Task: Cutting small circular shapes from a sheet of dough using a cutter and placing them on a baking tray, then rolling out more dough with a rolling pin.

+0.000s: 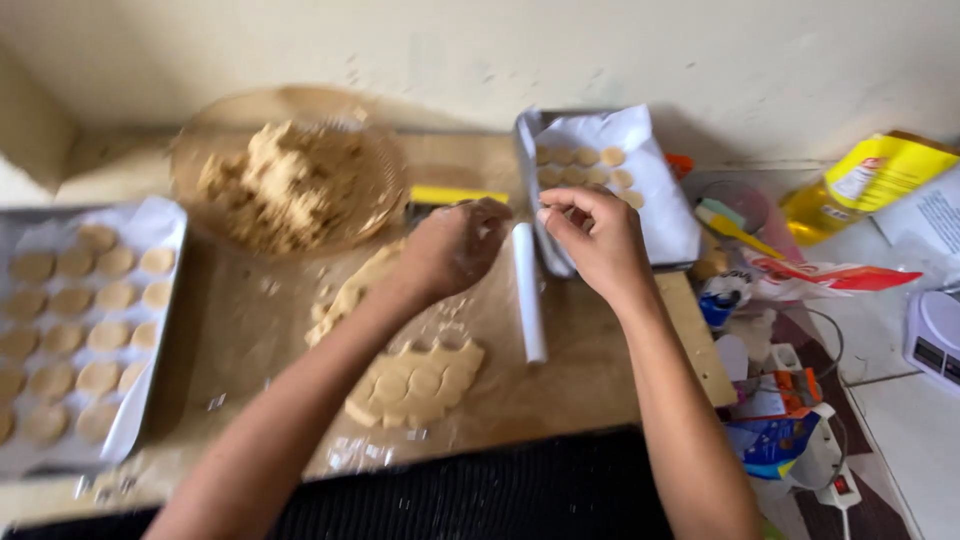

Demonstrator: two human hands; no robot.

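Rolled dough [415,382], scalloped where rounds are cut out, lies nearest on the counter [580,385]. Above it the left hand [455,245] is curled loosely, its fingers blurred, so I cannot tell whether they hold anything. Just beside it, the right hand [597,235] pinches its fingertips over the edge of the paper-lined tray [660,205] of dough rounds. Between the wrists lies a white rolling pin [528,292].
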